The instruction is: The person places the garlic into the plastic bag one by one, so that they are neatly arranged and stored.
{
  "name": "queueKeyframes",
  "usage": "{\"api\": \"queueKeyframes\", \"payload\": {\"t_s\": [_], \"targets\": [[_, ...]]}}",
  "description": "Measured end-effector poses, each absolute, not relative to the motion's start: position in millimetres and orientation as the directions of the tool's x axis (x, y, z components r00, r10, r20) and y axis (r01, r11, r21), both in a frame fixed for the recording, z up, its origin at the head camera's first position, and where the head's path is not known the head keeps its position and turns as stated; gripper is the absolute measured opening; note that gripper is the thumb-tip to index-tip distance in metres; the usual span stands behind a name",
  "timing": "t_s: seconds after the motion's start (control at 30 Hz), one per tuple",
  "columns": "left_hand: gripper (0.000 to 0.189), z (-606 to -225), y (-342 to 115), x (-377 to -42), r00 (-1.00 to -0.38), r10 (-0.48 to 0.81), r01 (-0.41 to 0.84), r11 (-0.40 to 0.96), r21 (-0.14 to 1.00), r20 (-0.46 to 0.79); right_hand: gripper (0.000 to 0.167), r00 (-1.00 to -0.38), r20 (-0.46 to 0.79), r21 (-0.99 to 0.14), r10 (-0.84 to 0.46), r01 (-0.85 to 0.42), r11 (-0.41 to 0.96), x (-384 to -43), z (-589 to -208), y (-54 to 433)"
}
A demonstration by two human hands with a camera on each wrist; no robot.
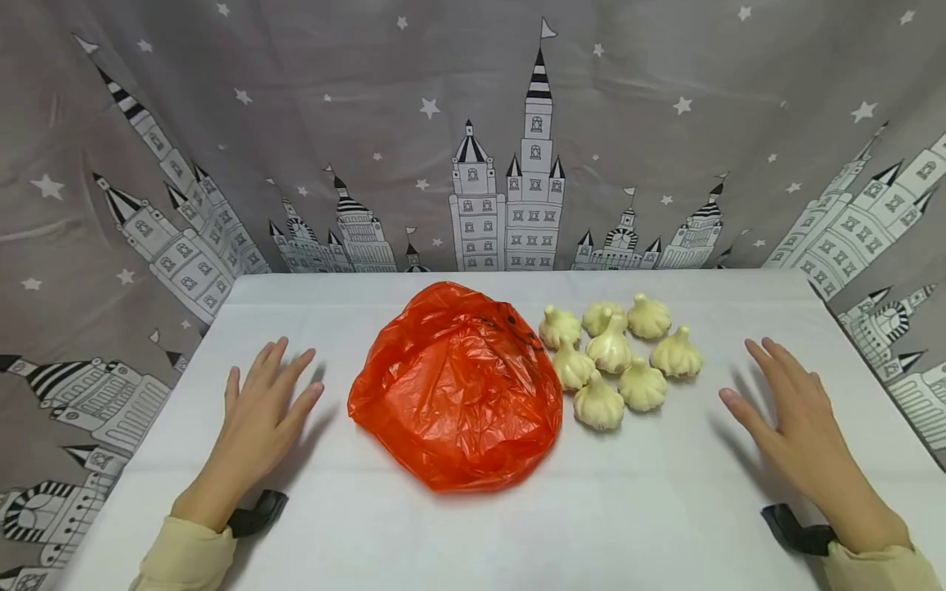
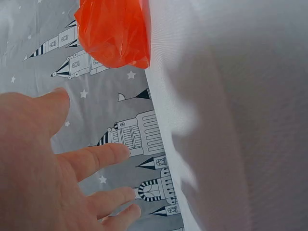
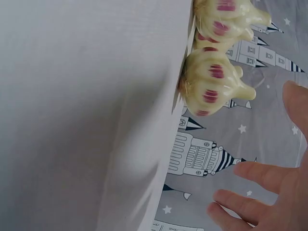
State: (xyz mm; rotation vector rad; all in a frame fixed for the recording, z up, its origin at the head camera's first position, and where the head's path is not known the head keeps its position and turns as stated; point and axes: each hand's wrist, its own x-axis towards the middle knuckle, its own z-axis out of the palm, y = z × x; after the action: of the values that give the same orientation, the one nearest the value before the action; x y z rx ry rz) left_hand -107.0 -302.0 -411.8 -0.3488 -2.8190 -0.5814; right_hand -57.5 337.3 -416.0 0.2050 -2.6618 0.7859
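Note:
A red plastic bag point(image 1: 466, 394) lies spread on the white table, its wide mouth turned up and its rim standing a little. Right beside it sits a cluster of several garlic bulbs point(image 1: 609, 349), stems up. Purple streaks mark the bulbs point(image 3: 214, 79) in the right wrist view. My left hand point(image 1: 260, 419) hovers to the left of the bag, fingers spread and holding nothing. On the other side, my right hand point(image 1: 801, 427) is held over the table to the right of the garlic, fingers apart, also with nothing in it.
The white tablecloth point(image 1: 517, 533) covers the table. Behind and along both sides hangs a grey curtain point(image 1: 296, 98) printed with castles and stars. Black wrist straps point(image 1: 257, 513) sit at the cuffs of the pale sleeves point(image 1: 185, 556).

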Motion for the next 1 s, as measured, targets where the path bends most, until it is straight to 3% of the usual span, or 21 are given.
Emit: {"api": "queueKeyframes", "payload": {"t_s": [1.0], "targets": [[0.052,-413.2,-291.1,-114.2,-0.966,0.186,0.253,0.812,0.525,0.177,0.072,-0.947,0.314,-0.531,-0.063,-0.23,0.815,-65.7,-420.5,327.3]]}}
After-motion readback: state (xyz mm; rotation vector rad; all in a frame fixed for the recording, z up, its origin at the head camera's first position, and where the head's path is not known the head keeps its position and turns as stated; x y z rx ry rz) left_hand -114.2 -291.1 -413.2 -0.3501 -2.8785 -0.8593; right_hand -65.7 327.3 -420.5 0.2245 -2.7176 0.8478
